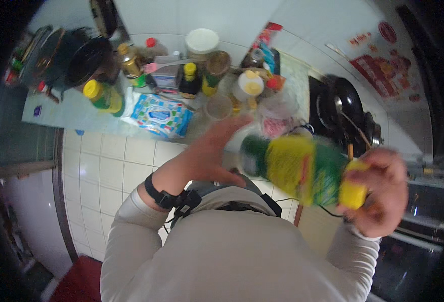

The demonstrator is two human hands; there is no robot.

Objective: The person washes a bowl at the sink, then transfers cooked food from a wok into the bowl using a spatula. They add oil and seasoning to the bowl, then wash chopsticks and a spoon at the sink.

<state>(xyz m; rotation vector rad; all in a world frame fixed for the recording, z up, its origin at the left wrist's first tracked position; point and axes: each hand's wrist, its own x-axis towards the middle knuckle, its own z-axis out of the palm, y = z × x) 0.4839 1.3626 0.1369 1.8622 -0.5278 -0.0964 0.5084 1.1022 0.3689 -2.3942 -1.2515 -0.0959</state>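
Note:
My right hand (386,192) grips the yellow cap of a green bottle (293,166) with a yellow label. The bottle lies sideways in the air before my body, blurred, its base pointing left. My left hand (210,151) is near the base with the thumb and fingers spread. A small gap shows between this hand and the bottle, and nothing is in it. Past my left hand, a pack of wipes (161,115) with a blue checked wrapper rests on the counter, near a clear plastic cup (219,107).
The counter (70,113) holds another yellow-capped bottle (104,98), a dark sauce bottle (190,81), a white-lidded tub (202,40) and a clear bag with pink contents (276,122). A black wok (339,100) sits on the stove at right. A dark pan (87,62) leans at left.

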